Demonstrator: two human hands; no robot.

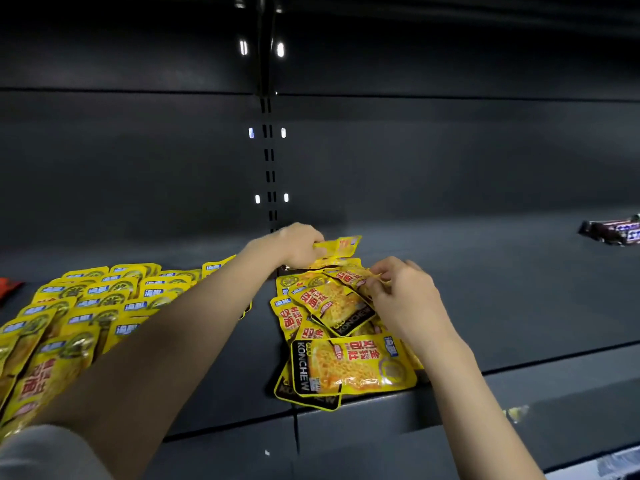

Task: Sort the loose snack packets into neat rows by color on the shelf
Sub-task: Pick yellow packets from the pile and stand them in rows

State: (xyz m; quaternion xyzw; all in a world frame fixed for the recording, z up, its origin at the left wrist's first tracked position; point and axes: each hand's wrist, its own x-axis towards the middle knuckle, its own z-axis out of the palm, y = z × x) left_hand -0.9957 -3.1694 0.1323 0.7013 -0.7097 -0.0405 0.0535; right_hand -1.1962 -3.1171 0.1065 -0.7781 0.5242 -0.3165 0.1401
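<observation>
A loose pile of yellow snack packets point(337, 341) lies on the dark shelf point(519, 306) in the middle. My left hand point(298, 245) reaches over the pile's far end and pinches one yellow packet point(343, 244), lifted above the rest. My right hand point(403, 292) sits at the pile's right side, its fingers pinching the edge of another yellow packet point(353, 275) near the top. On the left, several yellow packets point(86, 306) lie in overlapping rows, partly hidden by my left forearm.
A red packet point(8, 287) shows at the far left edge. A dark wrapped bar point(613, 232) lies at the far right of the shelf. The slotted upright point(270, 168) divides the back panel. The shelf's front lip point(381, 410) runs below the pile.
</observation>
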